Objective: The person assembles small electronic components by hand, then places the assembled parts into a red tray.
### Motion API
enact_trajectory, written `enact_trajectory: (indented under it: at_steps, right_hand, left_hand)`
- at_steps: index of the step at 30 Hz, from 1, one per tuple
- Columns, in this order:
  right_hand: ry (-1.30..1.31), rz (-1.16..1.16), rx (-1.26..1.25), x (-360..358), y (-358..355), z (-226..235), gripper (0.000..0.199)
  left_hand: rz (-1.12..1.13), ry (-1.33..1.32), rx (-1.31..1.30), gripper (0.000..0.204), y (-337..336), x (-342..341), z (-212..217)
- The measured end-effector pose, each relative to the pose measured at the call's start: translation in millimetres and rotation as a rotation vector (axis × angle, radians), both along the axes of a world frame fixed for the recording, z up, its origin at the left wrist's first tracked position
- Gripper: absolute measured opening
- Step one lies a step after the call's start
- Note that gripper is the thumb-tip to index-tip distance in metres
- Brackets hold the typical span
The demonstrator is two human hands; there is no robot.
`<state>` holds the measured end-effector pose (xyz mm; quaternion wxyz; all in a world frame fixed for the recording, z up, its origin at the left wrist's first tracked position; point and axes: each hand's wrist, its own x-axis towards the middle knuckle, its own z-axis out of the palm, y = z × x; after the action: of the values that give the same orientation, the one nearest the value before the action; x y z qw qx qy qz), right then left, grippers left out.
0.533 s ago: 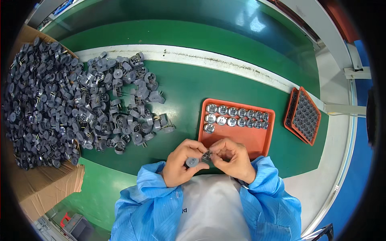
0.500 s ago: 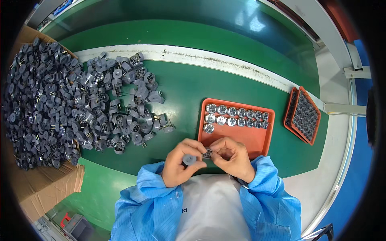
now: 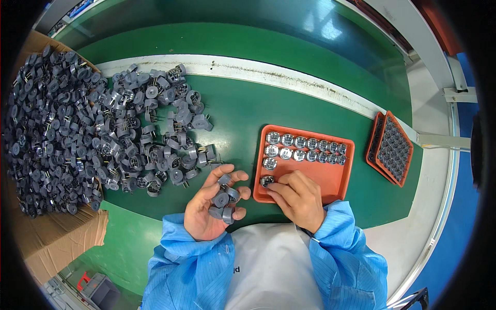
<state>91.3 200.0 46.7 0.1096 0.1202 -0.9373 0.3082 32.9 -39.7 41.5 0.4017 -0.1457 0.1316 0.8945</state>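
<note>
At the lower centre of the frame, two bare hands were seen coming out of light blue sleeves (image 3: 341,243) over a green work surface (image 3: 248,111). The left hand (image 3: 214,204) was held palm up, its fingers loosely curled around a small clutch of grey round parts (image 3: 223,199); several of these were cradled between the fingers and the palm. The right hand (image 3: 297,199) was laid palm down at the lower left corner of an orange tray (image 3: 336,178), which was placed just right of centre. Its fingertips were pinched on a single silver-topped part (image 3: 267,181), which was being pressed into the tray at that corner; the thumb was hidden, so how firm the grip was could not be told.

Inside the tray, a row of silver-topped parts (image 3: 305,142) was lined along the upper edge, a shorter second row was set below it, and one more part was placed under that at the left. The remaining floor of the tray was bare orange.

In the left half of the frame, a large heap of loose grey parts (image 3: 150,134) with thin metal pins was spread over the green surface, reaching near the left hand. Further left, many more of the same were piled in a cardboard box (image 3: 62,237), whose torn flap was seen at the lower left. At the right edge, a stack of orange gridded trays (image 3: 395,150) was set well apart from the hands, tilted against the curve of the picture.
</note>
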Motion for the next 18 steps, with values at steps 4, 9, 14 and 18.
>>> enact_trajectory:
  at_steps: [4,9,14,18]
  right_hand:
    - [0.025,0.023,0.022,-1,-1,-15,0.024]
    - [0.055,-0.015,0.057,-5,-3,-18,0.025]
    - [0.065,-0.031,-0.046,2,-2,-1,0.027]
    - [0.105,0.157,-0.108,1,-3,12,0.035]
  left_hand:
    - [-0.093,0.082,-0.198,0.05,7,-6,3]
    - [-0.194,0.205,-0.267,0.051,14,-3,0]
    - [-0.278,0.356,-0.254,0.058,12,2,-8]
    - [-0.346,0.445,-0.295,0.057,5,5,-10]
